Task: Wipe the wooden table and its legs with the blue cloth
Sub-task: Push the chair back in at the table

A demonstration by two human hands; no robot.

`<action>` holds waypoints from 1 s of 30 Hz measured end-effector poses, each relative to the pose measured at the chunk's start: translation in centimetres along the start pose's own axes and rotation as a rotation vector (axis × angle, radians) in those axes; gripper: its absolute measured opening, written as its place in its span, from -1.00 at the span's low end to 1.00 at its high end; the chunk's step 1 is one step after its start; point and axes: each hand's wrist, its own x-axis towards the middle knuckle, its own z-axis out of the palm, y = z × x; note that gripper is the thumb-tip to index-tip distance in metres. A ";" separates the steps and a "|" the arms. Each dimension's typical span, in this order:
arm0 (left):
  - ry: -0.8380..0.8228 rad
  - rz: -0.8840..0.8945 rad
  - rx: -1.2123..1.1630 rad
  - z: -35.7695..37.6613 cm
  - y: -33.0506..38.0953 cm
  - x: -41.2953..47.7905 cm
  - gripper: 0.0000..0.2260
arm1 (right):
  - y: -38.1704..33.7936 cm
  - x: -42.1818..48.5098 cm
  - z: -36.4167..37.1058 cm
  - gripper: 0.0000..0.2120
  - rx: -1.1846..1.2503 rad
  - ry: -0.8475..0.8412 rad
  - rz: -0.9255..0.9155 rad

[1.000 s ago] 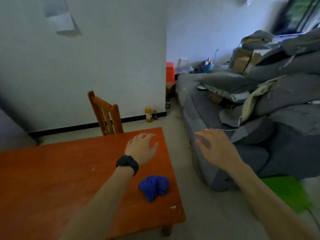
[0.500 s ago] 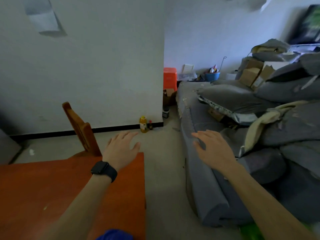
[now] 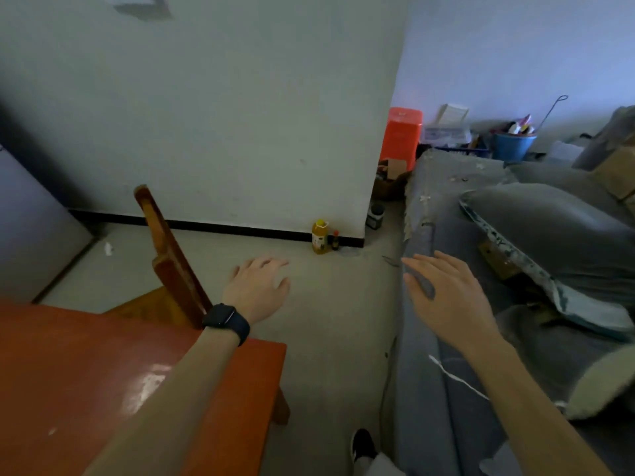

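Bench (image 3: 68,372): orange-red wooden top in the lower left of the frame, one leg (image 3: 281,410) under its right corner.
Chair (image 3: 171,255): wooden back behind the bench, left of centre.
Left hand (image 3: 257,286): centre, past the bench edge, fingers (image 3: 266,262) spread, holding nothing.
Right hand (image 3: 446,297): right of centre, over the grey sofa (image 3: 446,424) edge, fingers loose, empty.
Blue cloth: not in view.
Doing it well: probably look down, find and bunch the cloth first, then wipe.

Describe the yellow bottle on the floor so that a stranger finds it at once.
Follow the black baseboard of the white wall right to the corner. There stands the yellow bottle, taller and wider than the small dark bottle beside it.
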 end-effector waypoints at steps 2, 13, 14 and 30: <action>0.031 -0.031 -0.007 0.0 -0.5 3.6 -0.60 | 0.9 4.1 1.6 -0.66 0.032 -0.044 -0.006; 0.222 -0.523 -0.022 -2.0 -9.7 14.4 -0.64 | -3.6 30.6 11.4 -0.66 0.167 -0.310 -0.426; 0.242 -0.584 -0.023 -2.1 -10.6 14.6 -0.64 | -4.9 33.0 12.6 -0.65 0.179 -0.345 -0.464; 0.305 -1.356 -0.353 0.7 -25.7 21.0 -0.48 | -34.0 53.5 30.4 -0.56 0.215 -0.769 -1.231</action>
